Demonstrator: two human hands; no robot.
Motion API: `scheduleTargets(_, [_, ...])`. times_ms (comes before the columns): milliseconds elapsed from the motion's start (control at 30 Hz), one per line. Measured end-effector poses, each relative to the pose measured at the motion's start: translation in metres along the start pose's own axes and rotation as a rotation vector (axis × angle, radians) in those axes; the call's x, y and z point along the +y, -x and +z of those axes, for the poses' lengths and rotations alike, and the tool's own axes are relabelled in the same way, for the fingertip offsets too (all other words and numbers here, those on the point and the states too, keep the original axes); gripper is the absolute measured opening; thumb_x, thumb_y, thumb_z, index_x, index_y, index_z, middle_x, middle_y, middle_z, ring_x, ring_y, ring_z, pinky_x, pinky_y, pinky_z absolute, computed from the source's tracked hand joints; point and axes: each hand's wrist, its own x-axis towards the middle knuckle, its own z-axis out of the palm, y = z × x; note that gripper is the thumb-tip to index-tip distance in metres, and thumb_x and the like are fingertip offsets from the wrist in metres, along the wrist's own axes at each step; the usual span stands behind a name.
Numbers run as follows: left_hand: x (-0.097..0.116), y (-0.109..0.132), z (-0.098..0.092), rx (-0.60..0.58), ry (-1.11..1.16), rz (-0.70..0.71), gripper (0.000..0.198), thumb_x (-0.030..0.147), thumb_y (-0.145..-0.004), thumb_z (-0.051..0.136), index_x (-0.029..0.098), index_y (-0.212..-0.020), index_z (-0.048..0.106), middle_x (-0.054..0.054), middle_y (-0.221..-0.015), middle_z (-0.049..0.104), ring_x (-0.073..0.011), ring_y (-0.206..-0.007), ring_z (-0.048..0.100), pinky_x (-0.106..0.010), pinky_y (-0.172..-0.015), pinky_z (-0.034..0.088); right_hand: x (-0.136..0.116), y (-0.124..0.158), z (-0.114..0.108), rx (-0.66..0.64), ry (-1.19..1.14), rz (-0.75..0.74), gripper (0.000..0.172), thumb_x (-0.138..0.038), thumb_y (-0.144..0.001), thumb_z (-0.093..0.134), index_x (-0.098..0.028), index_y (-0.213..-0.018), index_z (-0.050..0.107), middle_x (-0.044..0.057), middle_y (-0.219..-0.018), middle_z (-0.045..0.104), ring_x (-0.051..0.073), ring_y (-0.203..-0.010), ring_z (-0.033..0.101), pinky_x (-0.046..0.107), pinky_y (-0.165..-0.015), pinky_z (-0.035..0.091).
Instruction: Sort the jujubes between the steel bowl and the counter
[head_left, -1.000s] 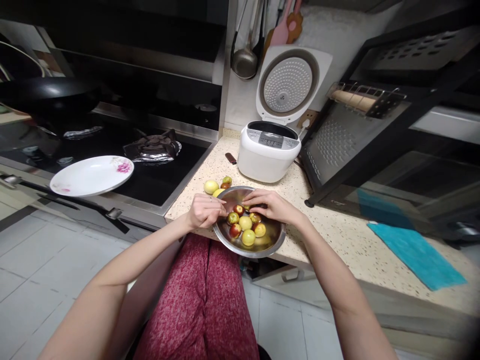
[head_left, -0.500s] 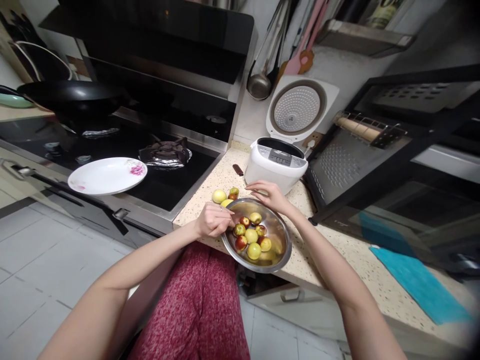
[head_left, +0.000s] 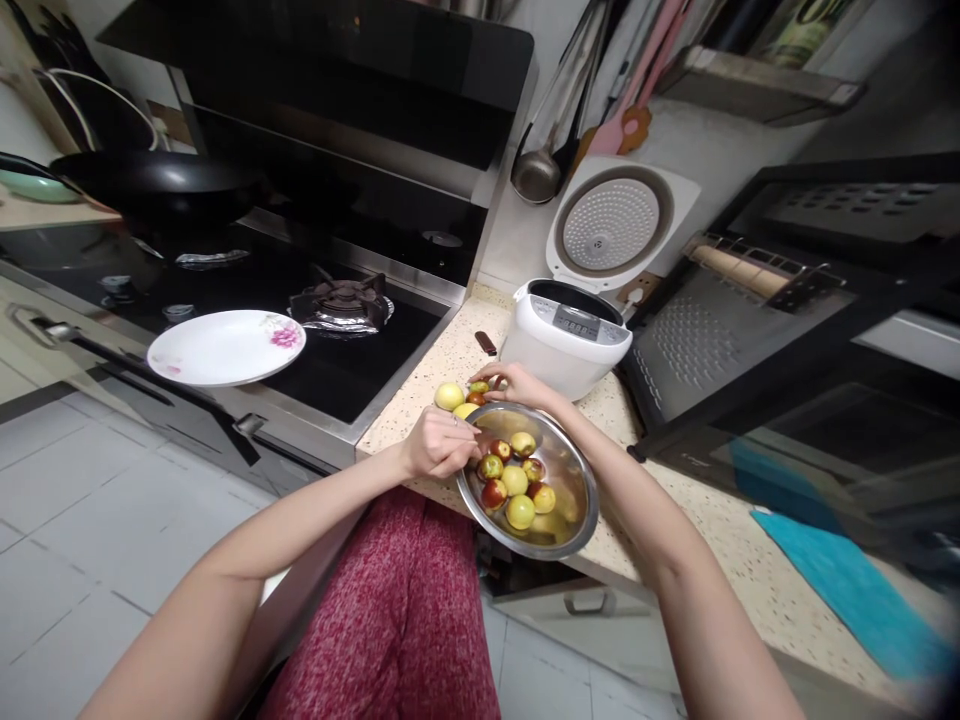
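Note:
A stainless steel bowl [head_left: 574, 530] tilts at the counter's front edge, with several green and red-brown jujubes [head_left: 515, 480] inside. My left hand [head_left: 439, 443] is closed at the bowl's left rim, its fingertips curled over the inside. Beyond the far rim my right hand [head_left: 517, 385] reaches with fingers apart and slightly bent. Its fingertips are at a small green-brown jujube [head_left: 478, 387] on the counter; the thumb is hard to make out. Beside that lie a pale yellow-green jujube [head_left: 449, 396] and a few more, partly hidden by the left hand and rim.
A white rice cooker [head_left: 562, 345] stands lid up behind the bowl. A flowered white plate [head_left: 217, 350] rests on the stove's front edge, near a black wok [head_left: 161, 185]. At right are a black oven [head_left: 810, 400] and a teal cloth [head_left: 847, 590].
My right hand has moved left from above the bowl's far rim to the loose jujubes. The left hand stays at the rim. The view has shifted slightly.

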Motion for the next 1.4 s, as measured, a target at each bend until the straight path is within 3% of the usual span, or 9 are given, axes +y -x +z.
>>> scheduleTargets(200, [0.001,-0.002,0.000,0.009,-0.007,-0.009,0.041,0.015,-0.102,0.041,0.017,-0.075,0.071,0.001,-0.066,0.077,-0.0124,-0.064,0.078,-0.022,-0.076,0.068,-0.011,0.020,-0.009,0.156,0.046,0.015,0.026,-0.028,-0.086,0.074,-0.020,-0.111,0.078,0.010,-0.114,0.078,0.024,-0.095,0.073,0.035,-0.078,0.059])
scheduleTargets(400, [0.000,0.000,-0.001,0.001,0.011,0.001,0.038,0.014,-0.101,0.042,0.017,-0.077,0.071,0.001,-0.067,0.077,-0.0124,-0.066,0.078,-0.022,-0.079,0.067,-0.050,0.070,-0.023,0.374,0.105,-0.027,0.029,-0.035,-0.092,0.074,-0.019,-0.116,0.071,0.011,-0.113,0.077,0.027,-0.101,0.073,0.039,-0.085,0.060])
scheduleTargets(567, [-0.002,0.003,0.000,0.004,0.029,0.004,0.038,0.015,-0.101,0.041,0.017,-0.078,0.071,0.001,-0.067,0.077,-0.0118,-0.065,0.078,-0.023,-0.081,0.067,-0.074,0.112,-0.015,0.405,0.076,0.013,0.026,-0.035,-0.094,0.074,-0.020,-0.115,0.067,0.011,-0.116,0.077,0.026,-0.103,0.073,0.040,-0.090,0.060])
scheduleTargets(667, [-0.001,0.002,0.000,-0.007,0.028,0.000,0.038,0.015,-0.102,0.041,0.017,-0.079,0.072,0.001,-0.068,0.077,-0.0116,-0.064,0.077,-0.024,-0.081,0.068,-0.080,0.126,-0.012,0.372,0.081,0.010,0.025,-0.033,-0.094,0.074,-0.021,-0.115,0.067,0.010,-0.116,0.076,0.025,-0.103,0.073,0.039,-0.093,0.059])
scheduleTargets(767, [0.000,0.000,-0.002,-0.027,0.027,0.010,0.039,0.015,-0.102,0.039,0.017,-0.079,0.071,0.000,-0.068,0.076,-0.0116,-0.063,0.076,-0.025,-0.080,0.068,-0.085,0.134,-0.014,0.253,0.101,0.009,0.022,-0.030,-0.096,0.071,-0.022,-0.116,0.067,0.009,-0.119,0.076,0.025,-0.107,0.072,0.038,-0.093,0.058])
scheduleTargets(1067, [-0.001,0.002,-0.008,-0.086,-0.039,0.018,0.042,0.016,-0.104,0.036,0.018,-0.083,0.072,0.000,-0.072,0.078,-0.0122,-0.073,0.079,-0.024,-0.084,0.067,-0.096,0.141,-0.025,0.012,0.165,0.016,0.014,-0.026,-0.098,0.068,-0.020,-0.110,0.069,0.009,-0.107,0.074,0.025,-0.100,0.069,0.039,-0.091,0.055])
scheduleTargets(1400, [-0.003,0.007,-0.005,-0.068,-0.012,0.009,0.040,0.018,-0.106,0.038,0.018,-0.088,0.073,0.001,-0.076,0.080,-0.0124,-0.075,0.080,-0.026,-0.085,0.069,-0.093,0.141,-0.015,0.017,0.205,0.052,0.019,-0.009,-0.094,0.065,-0.020,-0.109,0.070,0.008,-0.108,0.071,0.023,-0.100,0.066,0.036,-0.088,0.053])
